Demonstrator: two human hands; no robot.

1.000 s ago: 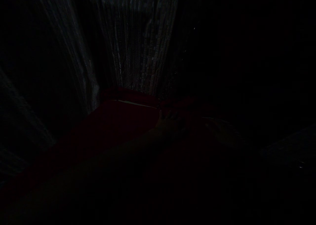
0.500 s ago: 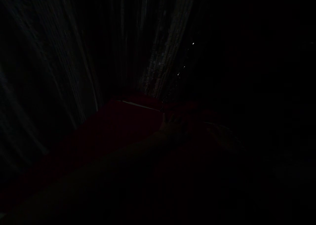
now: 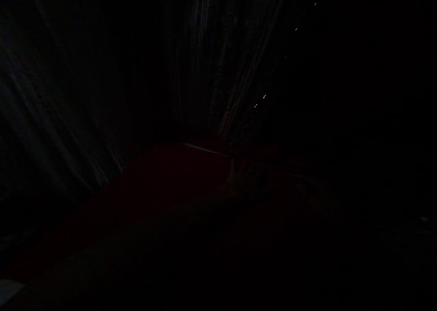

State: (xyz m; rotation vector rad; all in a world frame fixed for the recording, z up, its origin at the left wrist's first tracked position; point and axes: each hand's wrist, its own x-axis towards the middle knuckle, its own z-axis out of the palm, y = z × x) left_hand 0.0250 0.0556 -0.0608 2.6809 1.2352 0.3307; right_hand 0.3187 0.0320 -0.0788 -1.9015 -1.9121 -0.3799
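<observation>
The view is very dark. My left hand lies on a red surface near the middle, its fingers spread, with the forearm reaching in from the lower left. I can make out nothing in it. Just beyond the fingertips a thin pale strip crosses the red surface. To the right, a dim shape on the red surface may be my right hand; its fingers are lost in the dark.
Hanging strands or curtain-like folds rise behind the red surface, and more folds stand along its left side. Small glints show at upper right. A pale patch is at the lower left corner.
The hand, the strip and the background folds all appear slightly farther right in view. More of the pale patch shows at the lower left. My left hand stays spread.
</observation>
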